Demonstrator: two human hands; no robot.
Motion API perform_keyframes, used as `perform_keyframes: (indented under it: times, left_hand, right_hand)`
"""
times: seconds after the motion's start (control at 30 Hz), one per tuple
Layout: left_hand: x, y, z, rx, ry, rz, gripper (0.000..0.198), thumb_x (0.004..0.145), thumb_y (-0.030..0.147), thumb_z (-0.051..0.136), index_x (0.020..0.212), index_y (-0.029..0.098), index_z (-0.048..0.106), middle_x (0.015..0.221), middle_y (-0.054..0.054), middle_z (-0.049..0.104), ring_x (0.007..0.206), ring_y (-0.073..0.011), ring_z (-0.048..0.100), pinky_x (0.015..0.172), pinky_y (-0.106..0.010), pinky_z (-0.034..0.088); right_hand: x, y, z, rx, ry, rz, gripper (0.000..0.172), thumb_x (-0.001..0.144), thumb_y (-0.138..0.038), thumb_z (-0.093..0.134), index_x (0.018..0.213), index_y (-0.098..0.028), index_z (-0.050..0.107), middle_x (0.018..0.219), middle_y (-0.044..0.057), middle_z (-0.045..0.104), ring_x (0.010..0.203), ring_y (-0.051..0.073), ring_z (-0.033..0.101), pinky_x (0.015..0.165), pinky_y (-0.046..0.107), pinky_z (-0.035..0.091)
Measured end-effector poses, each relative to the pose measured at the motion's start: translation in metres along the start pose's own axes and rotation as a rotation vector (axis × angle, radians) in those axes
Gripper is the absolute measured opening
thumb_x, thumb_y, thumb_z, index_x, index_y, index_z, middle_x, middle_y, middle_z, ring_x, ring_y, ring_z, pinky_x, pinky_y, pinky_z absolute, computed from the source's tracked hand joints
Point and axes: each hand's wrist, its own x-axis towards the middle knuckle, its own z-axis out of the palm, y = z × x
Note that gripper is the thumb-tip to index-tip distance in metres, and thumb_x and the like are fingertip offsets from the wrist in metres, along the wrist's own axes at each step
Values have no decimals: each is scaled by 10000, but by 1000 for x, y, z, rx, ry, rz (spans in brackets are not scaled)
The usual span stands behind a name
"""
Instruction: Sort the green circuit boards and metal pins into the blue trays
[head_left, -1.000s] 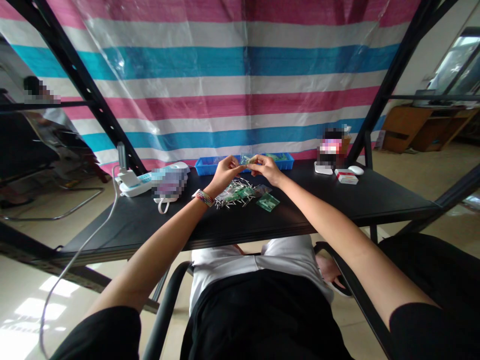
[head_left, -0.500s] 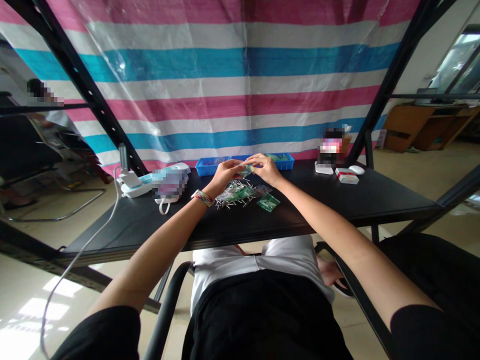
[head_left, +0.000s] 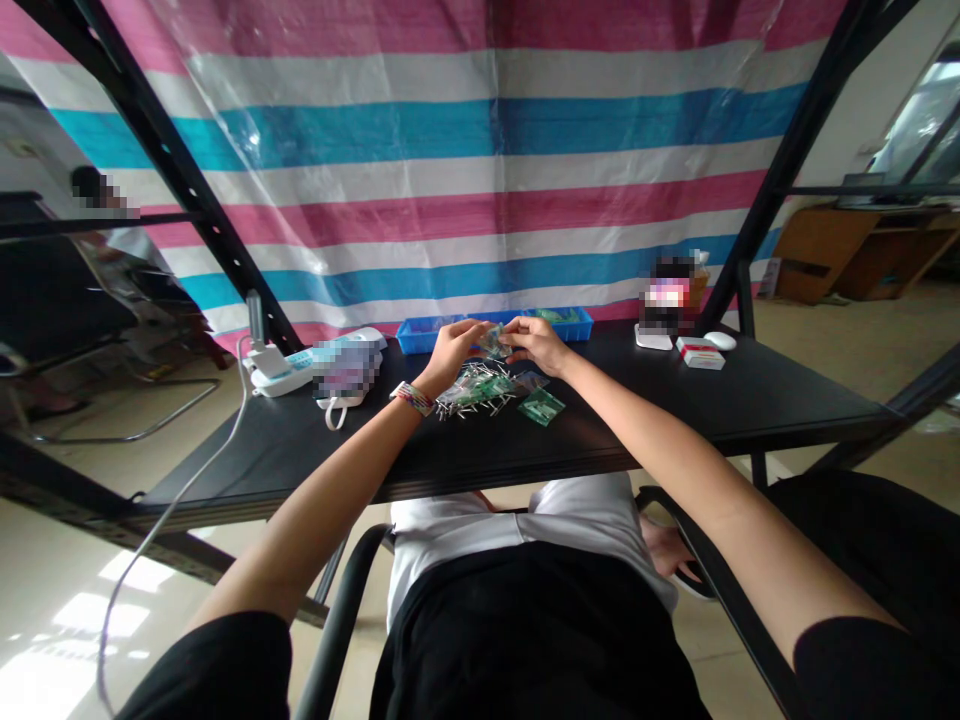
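Observation:
Between my two hands is a small clear plastic bag (head_left: pixel 494 343) with green on it, held above the desk. My left hand (head_left: pixel 453 352), with a woven band on its wrist, pinches the bag's left side. On its right side, the fingers of my right hand (head_left: pixel 538 343) are closed on it. Just below lies a heap of thin silver metal pins (head_left: pixel 472 395), like rivets or screws, with green-printed bags among them. A flat green packet (head_left: pixel 541 406) rests to the right of the heap. Behind my hands stands a blue tray (head_left: pixel 417 338) containing clear and green packets.
On the black desk (head_left: pixel 645 400), a power strip (head_left: pixel 289 372) with a cord and a blurred pouch (head_left: pixel 349 370) lie left. A white-red box (head_left: pixel 700 352), a white mouse (head_left: pixel 720 340) and a blurred device stand right. A striped sheet (head_left: pixel 495 180) hangs behind; a person sits far left.
My hands have drawn slightly apart, and more of the small bag shows between them. The whole view has shifted a little.

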Motion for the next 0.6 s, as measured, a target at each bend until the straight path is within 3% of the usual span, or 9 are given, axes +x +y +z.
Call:
perform_keyframes:
  times: [0.1, 0.2, 0.37, 0.47, 0.6]
  left_hand:
    - [1, 0, -2, 15, 7, 4, 346, 764, 426, 831, 987, 176, 747, 873, -49, 738, 819, -190, 721, 685, -277, 593]
    - [3, -1, -5, 31, 28, -14, 361, 742, 343, 779, 1062, 193, 705, 874, -21, 717, 782, -171, 726, 670, -271, 592]
    - [4, 5, -3, 64, 5, 54, 214, 754, 296, 705, 931, 178, 684, 764, -14, 666, 668, -138, 660, 627, -258, 556]
    - [-7, 28, 3, 147, -129, 208, 156, 793, 322, 717, 832, 174, 690, 702, -28, 657, 633, -138, 625, 631, -267, 536]
    - [-60, 86, 8, 294, -333, 230, 331, 863, 479, 732, 692, 196, 721, 685, -85, 686, 664, -209, 683, 662, -348, 577]
  right_hand:
    - [6, 2, -4, -41, 57, -22, 369, 643, -387, 919, 810, -224, 633, 821, -10, 684, 789, 193, 657, 584, 308, 624]
    - [15, 2, -18, -144, 242, -102, 293, 724, -379, 829, 809, -241, 585, 799, -22, 646, 766, 192, 644, 633, 333, 623]
    - [25, -7, -68, -773, 664, -348, 60, 913, -288, 636, 915, -233, 611, 986, 72, 709, 869, 223, 662, 898, 401, 579]
    - [24, -8, -94, -1113, 788, -308, 124, 943, -201, 558, 1008, -199, 664, 1103, 147, 726, 966, 264, 655, 921, 397, 531]
    - [24, 1, -104, -1335, 738, -163, 207, 956, -151, 539, 1017, -191, 733, 1107, 162, 755, 988, 301, 662, 853, 383, 497]
